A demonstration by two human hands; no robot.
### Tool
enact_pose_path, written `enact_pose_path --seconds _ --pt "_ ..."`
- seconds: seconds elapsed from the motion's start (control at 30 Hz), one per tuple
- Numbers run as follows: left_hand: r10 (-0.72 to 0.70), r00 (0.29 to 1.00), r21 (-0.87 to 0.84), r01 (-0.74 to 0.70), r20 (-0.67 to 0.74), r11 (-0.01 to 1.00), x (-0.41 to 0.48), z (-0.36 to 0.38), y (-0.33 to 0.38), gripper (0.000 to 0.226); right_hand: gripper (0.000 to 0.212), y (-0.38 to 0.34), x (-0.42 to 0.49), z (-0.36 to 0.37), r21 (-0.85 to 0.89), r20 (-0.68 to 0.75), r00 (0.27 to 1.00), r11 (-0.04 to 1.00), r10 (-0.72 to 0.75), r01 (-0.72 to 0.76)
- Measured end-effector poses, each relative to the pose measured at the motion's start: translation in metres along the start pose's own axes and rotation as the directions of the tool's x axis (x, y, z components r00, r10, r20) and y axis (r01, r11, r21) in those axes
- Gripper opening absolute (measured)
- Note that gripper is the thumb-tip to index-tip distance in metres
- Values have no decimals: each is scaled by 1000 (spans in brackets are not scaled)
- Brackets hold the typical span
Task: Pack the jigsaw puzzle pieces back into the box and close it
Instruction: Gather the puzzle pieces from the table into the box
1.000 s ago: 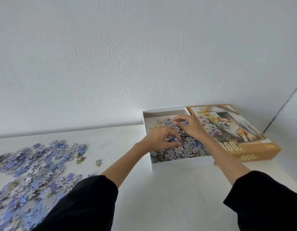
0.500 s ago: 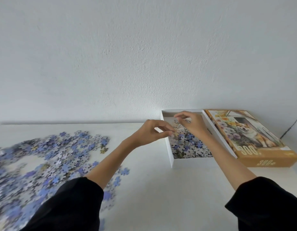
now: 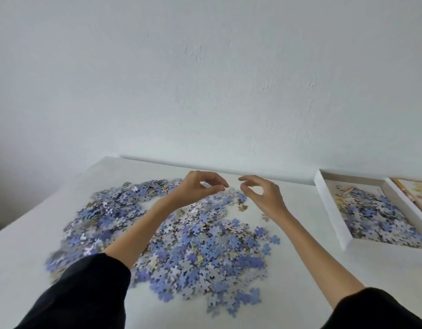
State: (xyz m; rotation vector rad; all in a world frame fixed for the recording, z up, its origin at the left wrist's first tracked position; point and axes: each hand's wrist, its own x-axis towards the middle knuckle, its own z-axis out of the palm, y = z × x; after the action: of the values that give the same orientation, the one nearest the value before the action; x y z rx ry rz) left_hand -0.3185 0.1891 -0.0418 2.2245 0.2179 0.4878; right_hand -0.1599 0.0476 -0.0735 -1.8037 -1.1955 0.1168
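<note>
A wide pile of loose blue and lilac puzzle pieces [image 3: 200,248] lies spread over the white table [image 3: 304,286]. Above the pile's far edge, my left hand [image 3: 198,188] and my right hand [image 3: 264,195] hover close together. Their fingers are loosely curled toward the thumbs, and I see nothing held in either. The white box bottom [image 3: 330,210] stands at the right with a heap of pieces [image 3: 380,219] inside. A strip of the printed lid [image 3: 416,193] shows beside it at the frame's right edge.
A white wall rises directly behind the table's far edge. The table's left edge runs diagonally at the left. A few stray pieces [image 3: 265,217] lie between the pile and the box. Black sleeves cover both forearms near the bottom.
Both hands have left the box and swung left to the loose pile. The view turned left with them, so the box and lid now sit at the right edge.
</note>
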Motion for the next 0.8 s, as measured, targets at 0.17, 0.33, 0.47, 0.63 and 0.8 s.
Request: enact_pose_path --seconds 0.17,0.33,0.47,0.63,0.8 --pt "-96 994 100 102 -60 990 -55 -64 -49 11 28 -31 -7 83 39 132 991 999 -29 24" --pt "-198 972 345 229 -124 910 -107 -112 -114 40 69 -36 -3 135 -236 197 979 972 48 0" --pt "-517 839 491 527 -170 694 -136 -132 -151 103 112 -26 4 148 -482 266 937 873 228 -76" --pt "-529 848 540 453 -17 709 -136 -123 -149 123 128 -35 4 144 -525 518 818 848 249 74" --pt "-400 914 523 308 70 795 -128 -104 -143 126 127 -53 -8 145 -560 654 701 805 284 196"
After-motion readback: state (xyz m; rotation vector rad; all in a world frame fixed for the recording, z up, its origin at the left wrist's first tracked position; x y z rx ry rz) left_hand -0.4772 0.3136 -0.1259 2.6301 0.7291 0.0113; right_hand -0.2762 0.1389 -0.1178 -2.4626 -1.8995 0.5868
